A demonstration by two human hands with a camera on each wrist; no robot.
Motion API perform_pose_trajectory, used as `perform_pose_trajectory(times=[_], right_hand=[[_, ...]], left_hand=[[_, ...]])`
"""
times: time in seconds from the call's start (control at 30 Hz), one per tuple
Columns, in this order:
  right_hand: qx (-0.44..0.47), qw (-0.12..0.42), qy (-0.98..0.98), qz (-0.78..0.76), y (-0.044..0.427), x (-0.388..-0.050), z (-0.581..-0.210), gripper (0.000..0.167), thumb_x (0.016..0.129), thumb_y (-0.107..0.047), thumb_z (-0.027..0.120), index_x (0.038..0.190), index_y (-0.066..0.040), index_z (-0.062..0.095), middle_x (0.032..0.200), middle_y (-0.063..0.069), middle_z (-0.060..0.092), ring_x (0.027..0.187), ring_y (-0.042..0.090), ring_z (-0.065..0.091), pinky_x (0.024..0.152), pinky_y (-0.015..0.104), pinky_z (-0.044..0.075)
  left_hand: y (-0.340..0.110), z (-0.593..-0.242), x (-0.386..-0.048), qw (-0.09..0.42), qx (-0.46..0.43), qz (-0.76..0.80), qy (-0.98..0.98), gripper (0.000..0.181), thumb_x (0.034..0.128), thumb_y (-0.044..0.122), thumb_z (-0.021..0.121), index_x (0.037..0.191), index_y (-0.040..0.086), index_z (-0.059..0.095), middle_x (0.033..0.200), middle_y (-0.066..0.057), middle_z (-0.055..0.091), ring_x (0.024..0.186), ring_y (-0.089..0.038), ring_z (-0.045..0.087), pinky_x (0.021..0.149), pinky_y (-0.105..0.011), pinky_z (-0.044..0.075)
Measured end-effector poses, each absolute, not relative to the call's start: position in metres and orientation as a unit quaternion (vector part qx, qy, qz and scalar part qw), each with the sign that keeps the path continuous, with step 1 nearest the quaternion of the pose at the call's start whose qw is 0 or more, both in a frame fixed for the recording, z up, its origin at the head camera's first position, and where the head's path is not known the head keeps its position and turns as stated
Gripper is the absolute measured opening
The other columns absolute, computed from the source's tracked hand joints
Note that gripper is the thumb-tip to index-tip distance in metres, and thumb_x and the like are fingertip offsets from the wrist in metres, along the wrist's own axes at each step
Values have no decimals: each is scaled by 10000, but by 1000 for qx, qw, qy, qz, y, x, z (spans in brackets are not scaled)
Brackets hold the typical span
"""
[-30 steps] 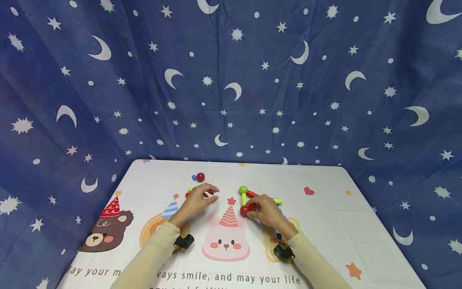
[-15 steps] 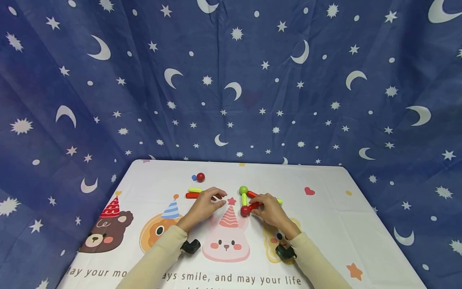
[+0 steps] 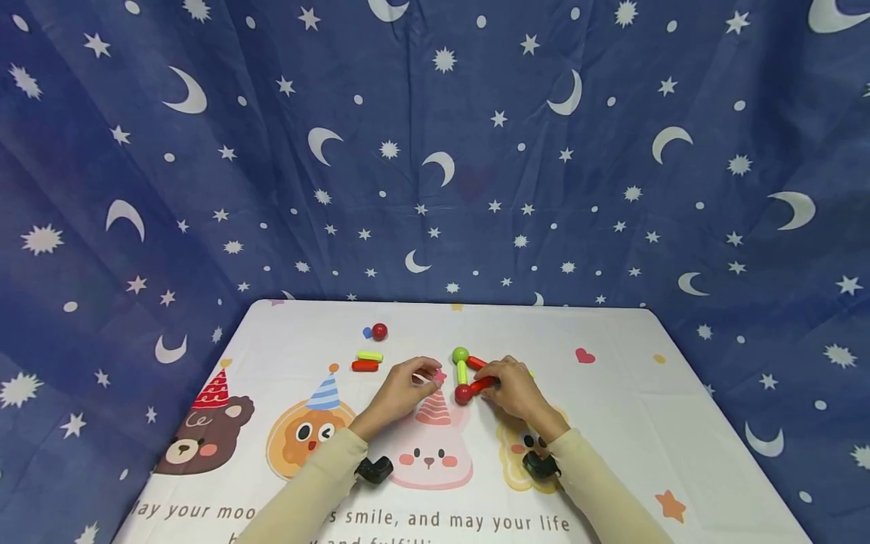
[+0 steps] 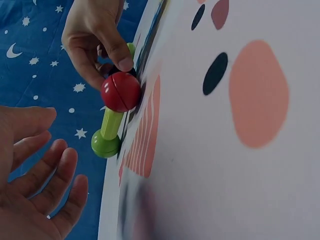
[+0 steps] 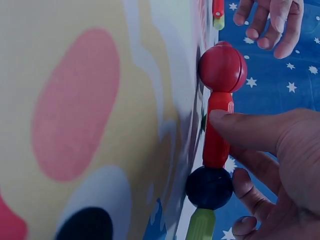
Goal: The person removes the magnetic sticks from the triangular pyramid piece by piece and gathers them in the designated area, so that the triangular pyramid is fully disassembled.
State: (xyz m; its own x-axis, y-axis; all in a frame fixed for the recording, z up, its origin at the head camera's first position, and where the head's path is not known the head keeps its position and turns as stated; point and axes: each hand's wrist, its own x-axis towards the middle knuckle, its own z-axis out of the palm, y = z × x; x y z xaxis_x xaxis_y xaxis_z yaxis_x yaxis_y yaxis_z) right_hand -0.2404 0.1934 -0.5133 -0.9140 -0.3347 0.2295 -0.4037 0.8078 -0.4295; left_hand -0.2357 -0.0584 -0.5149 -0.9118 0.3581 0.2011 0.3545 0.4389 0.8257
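My right hand [image 3: 514,387] pinches a red rod [image 5: 219,135] of a ball-and-rod construction toy, thumb on its near side. One end of that rod meets a red ball [image 3: 464,394], the other a dark blue ball [image 5: 209,187]. Beyond the blue ball runs a yellow-green rod [image 5: 201,225]. From the red ball, another yellow-green rod [image 3: 462,372] leads to a green ball [image 3: 460,354], and a second red rod [image 3: 475,363] extends from there, partly hidden by my right hand. Left of the toy, my left hand [image 3: 401,393] hovers with relaxed fingers, holding nothing.
A loose red ball [image 3: 380,331] lies at the back left of the table. In front of it, a loose yellow-green rod [image 3: 370,356] and a loose red rod [image 3: 365,366] lie side by side, left of my left hand. A starry blue curtain [image 3: 435,151] hangs behind the table.
My left hand has moved right toward the toy, uncovering the loose rods on the left. The right hand keeps its hold on the red rod with little movement.
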Motion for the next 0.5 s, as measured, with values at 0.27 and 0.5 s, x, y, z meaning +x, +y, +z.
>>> perform_pose_trajectory(times=[0.27, 0.5], right_hand=[[207, 69, -958, 189, 192, -246, -515, 253, 710, -124, 873, 930, -210, 784, 1024, -14, 759, 885, 156, 543, 786, 329, 377], [224, 86, -953, 184, 192, -249, -515, 229, 703, -174, 880, 909, -208, 788, 1000, -9, 761, 859, 153, 546, 760, 326, 362]], left_hand=[[-51, -522, -234, 3, 216, 490, 845, 299, 891, 139, 710, 1177, 70, 657, 1041, -34, 706, 954, -155, 660, 848, -353, 552], [-49, -526, -233, 18, 214, 497, 841, 273, 892, 127, 710, 1151, 56, 664, 1071, -80, 705, 940, -174, 667, 853, -331, 563]])
